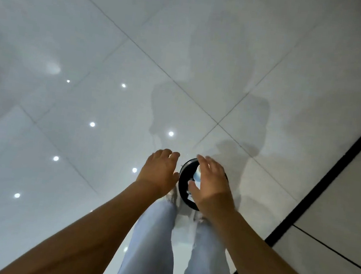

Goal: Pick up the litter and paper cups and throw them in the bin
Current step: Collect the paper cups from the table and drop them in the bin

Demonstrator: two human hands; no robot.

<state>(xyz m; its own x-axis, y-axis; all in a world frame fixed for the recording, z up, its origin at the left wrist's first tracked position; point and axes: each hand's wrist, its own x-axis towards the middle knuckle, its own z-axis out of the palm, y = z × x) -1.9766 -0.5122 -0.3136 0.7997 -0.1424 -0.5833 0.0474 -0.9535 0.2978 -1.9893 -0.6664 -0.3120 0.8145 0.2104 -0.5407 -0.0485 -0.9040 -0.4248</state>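
Right hand: grasped a blurred paper cup, hiding much of the bin beneath.
Left hand: released, beside the bin.

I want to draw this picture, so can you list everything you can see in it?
Round black bin: one, black rim, on the floor under the right hand, by the person's feet.
White paper cup: one, white, at the right hand's fingers above the bin; whether gripped I cannot tell.
White scraps of litter: a few, white, inside the bin.
Glossy white tiled floor: one, white, with light reflections.
Black floor strip: one, black, right side.
Legs in light blue jeans: two, bottom centre.
Left hand: one, fingers relaxed, beside the bin.
Right hand: one, over the bin.
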